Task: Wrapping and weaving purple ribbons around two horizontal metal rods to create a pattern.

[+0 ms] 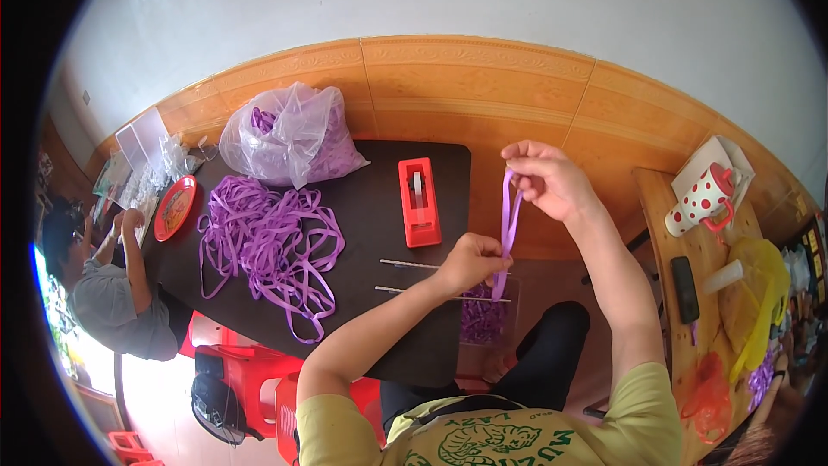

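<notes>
A narrow purple ribbon (511,207) hangs as a loop between my hands, just past the right edge of the dark table. My right hand (552,181) pinches its upper end. Lower down, my left hand (473,264) is closed on the same ribbon, close to two thin metal rods (393,290) that stick out over the table's edge. The ribbon's lower part reaches the nearer rod. Below it, a clear bin (515,328) holds short purple ribbon pieces (483,315). A red tape dispenser (419,207) stands on the table left of my hands.
A tangled purple ribbon heap (272,246) and a plastic bag of ribbon (293,134) lie on the dark table (379,207). A red plate (175,207) and a seated person (121,293) are left. On the right, a wooden table (660,207) bears a dotted tumbler (700,198).
</notes>
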